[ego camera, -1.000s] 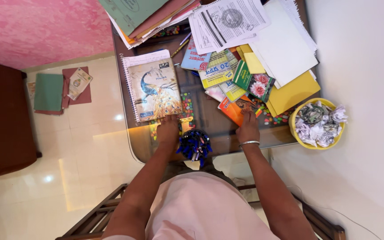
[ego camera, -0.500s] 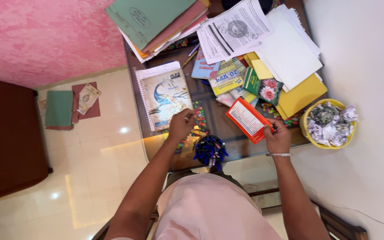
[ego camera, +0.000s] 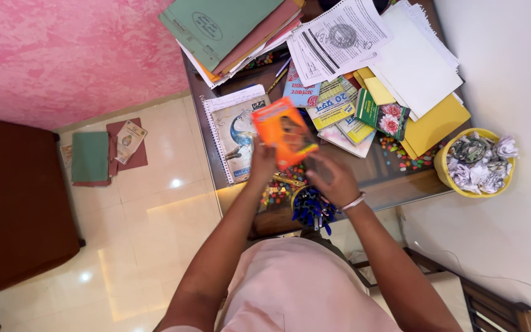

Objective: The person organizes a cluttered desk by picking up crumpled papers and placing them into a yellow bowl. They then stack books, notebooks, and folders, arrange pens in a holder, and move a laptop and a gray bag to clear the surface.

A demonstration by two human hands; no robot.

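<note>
A person leans over a cluttered glass-topped bench [ego camera: 394,184], lifting an orange booklet [ego camera: 284,132] clear of the surface. The left hand [ego camera: 263,165] pinches the booklet's near edge and holds it tilted in the air above the bench's near-left part, over the spiral notebook with a peacock cover [ego camera: 236,138]. The right hand [ego camera: 333,178], a bangle at its wrist, is blurred just right of the booklet; its fingers look loosely curled, and whether they touch the booklet cannot be told. Directly below the hands, at the near edge, stands a cup packed with blue pens [ego camera: 312,209]. That looks the likeliest trouble: a forearm or the booklet's corner dropping low could knock it over the edge and onto the tiled floor [ego camera: 149,215]. A grip on one edge alone also seems thin, so the booklet could slip and fall among the small coloured beads [ego camera: 401,154] on the surface. Farther back, a stack of green and pink folders [ego camera: 235,31] overhangs the far-left corner, and loose printed sheets [ego camera: 345,37] lie heaped over yellow pads; a nudge there might start a slide. A yellow bin of crumpled paper [ego camera: 477,163] stands at the right, and a few folders [ego camera: 99,154] lie on the floor at the left.
</note>
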